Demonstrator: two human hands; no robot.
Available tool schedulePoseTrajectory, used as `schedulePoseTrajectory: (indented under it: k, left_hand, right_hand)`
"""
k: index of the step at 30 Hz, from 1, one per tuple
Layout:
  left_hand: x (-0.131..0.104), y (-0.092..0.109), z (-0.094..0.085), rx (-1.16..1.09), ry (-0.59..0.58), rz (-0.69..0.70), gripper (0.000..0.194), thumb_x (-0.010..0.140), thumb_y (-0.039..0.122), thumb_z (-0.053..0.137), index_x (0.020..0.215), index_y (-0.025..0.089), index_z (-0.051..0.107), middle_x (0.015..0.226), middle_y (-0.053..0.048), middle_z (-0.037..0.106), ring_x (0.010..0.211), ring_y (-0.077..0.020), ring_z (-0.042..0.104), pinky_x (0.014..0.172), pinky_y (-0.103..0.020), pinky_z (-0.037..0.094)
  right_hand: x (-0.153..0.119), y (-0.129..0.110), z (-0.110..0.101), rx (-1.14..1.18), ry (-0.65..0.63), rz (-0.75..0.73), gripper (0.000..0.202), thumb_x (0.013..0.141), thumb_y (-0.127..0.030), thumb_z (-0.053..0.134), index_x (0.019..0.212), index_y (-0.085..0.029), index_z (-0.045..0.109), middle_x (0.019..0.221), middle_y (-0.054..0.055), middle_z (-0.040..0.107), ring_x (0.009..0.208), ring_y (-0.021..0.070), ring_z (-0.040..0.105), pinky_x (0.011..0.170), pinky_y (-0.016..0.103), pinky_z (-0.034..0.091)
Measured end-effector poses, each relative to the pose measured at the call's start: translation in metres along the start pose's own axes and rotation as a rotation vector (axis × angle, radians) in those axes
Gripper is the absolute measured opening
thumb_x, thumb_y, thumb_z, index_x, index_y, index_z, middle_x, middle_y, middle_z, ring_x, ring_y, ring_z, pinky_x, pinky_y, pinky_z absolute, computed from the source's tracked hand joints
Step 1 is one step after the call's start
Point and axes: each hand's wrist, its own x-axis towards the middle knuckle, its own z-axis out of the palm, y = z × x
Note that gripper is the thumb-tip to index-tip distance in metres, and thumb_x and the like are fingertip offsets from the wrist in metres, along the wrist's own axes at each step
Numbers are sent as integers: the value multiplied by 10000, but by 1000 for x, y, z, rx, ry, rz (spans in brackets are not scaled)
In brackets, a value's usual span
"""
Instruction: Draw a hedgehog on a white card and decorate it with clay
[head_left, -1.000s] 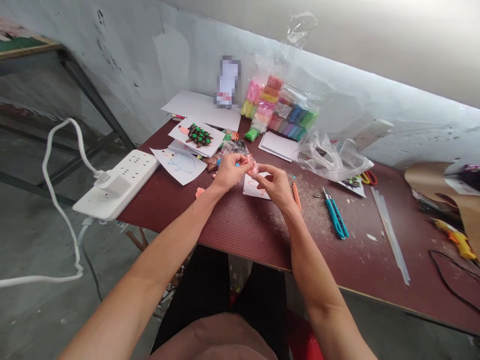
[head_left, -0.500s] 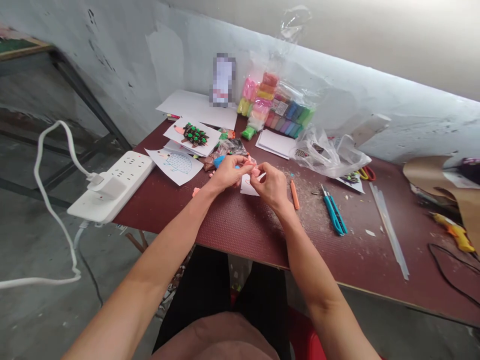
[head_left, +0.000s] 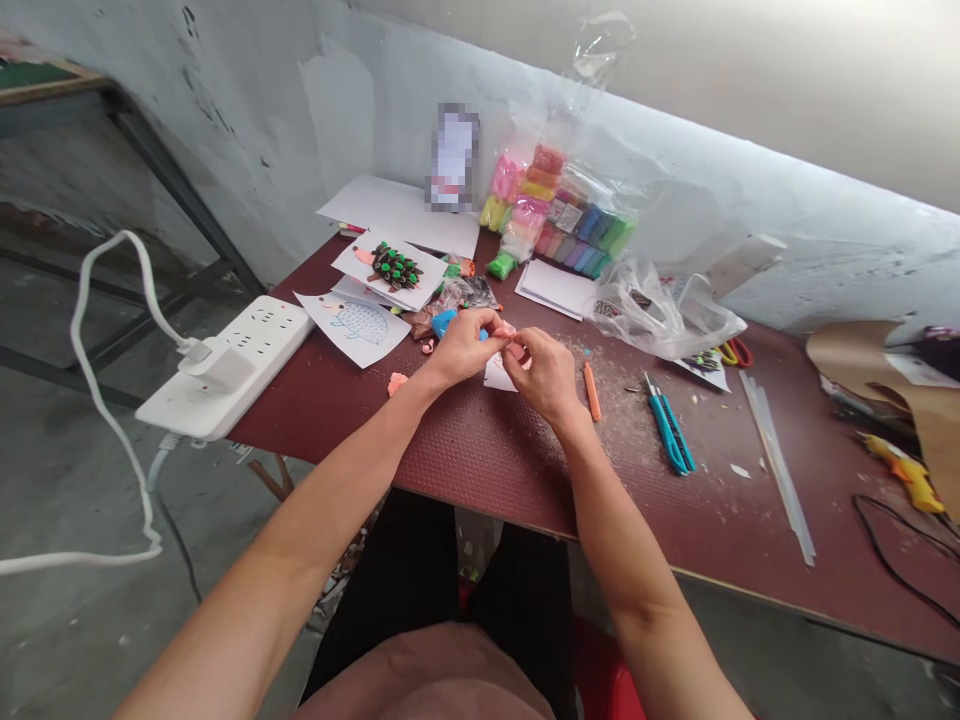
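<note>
My left hand (head_left: pixel 465 348) and my right hand (head_left: pixel 541 372) meet above the dark red table (head_left: pixel 480 450), fingertips pinched on a small piece of pink clay (head_left: pixel 508 331). Under them lies a small white card (head_left: pixel 496 374) with a pinkish drawing, partly covered by my fingers. A blue lump (head_left: pixel 442 322) sits just behind my left hand. Another pink clay lump (head_left: pixel 397 382) rests beside my left wrist. To the right of my right hand is an orange stick-like tool (head_left: pixel 592 391).
A teal cutter (head_left: pixel 670 425), clear glue sticks (head_left: pixel 777 465) and a yellow glue gun (head_left: pixel 904 472) lie to the right. Bagged coloured clay (head_left: pixel 577 235) and a plastic bag (head_left: pixel 664 310) stand behind. A white power strip (head_left: pixel 225 368) and hedgehog cards (head_left: pixel 356 328) are left.
The pink clay between my fingertips shows less, and my fingers have shifted slightly around it. The camera view has moved a little.
</note>
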Motion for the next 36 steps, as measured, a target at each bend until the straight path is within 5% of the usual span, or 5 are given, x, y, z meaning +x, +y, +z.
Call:
schedulePoseTrajectory:
  k: [10,16,20,29,36]
  left_hand:
    - [2,7,-5,-59,8,-41,184,848,218,671,683,171,604,752,-17,665,765,-150,611,777,-286,508]
    - [3,4,-7,-173,115,-169,192,902,309,673,762,203,594,745,-22,667,598,-116,537,557,-243,456]
    - [2,-1,-6,-166,76,-210,182,935,305,654,792,206,600,759,-34,688,440,-77,418,455,-255,370]
    - [7,-7,-10,47,161,-80,96,861,114,607,794,178,630,914,-70,763,809,-167,686,773,-288,540]
    - [16,-18,-10,487,284,-60,142,932,160,589,926,188,728,978,-111,753,1003,-274,686,935,-390,516]
  right_hand:
    - [2,-3,-9,316,59,120,287,962,-410,584,740,-228,566,631,-26,574,615,135,542,635,279,421]
    - [8,18,-20,693,276,337,348,970,-544,561,830,-227,536,847,36,729,606,108,630,534,245,448]
    - [10,31,-24,867,151,373,405,893,-616,671,842,-233,548,772,8,678,521,80,535,496,245,433]
    - [10,27,-18,886,51,438,166,828,-386,621,878,-231,587,807,-10,616,567,73,516,519,237,445]
    - [10,22,-10,903,-18,403,381,811,-571,725,882,-212,619,751,-27,583,522,67,455,492,238,398]
